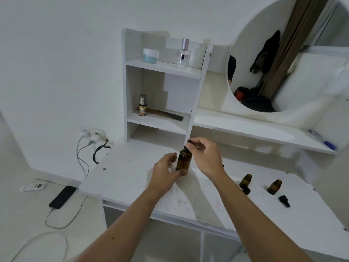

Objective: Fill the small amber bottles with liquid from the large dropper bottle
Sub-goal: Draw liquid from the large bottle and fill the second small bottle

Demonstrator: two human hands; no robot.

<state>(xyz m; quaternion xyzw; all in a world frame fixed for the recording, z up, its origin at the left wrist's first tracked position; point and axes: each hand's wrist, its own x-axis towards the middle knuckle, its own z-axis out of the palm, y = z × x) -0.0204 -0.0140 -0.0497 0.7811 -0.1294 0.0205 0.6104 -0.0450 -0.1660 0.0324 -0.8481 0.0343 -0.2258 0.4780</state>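
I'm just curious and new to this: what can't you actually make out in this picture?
- Liquid level in the large dropper bottle: dark glass, left hand covers its base.
- Dropper cap: right hand fingers hide it.
- Contents of both small amber bottles: too small.
- Shelf bottle label: blurred.

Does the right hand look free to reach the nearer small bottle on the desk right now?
Probably not yet: the right hand is pinching the dropper cap on the large bottle. Once it lets go, the way to the small bottle looks open, with only bare desk between.
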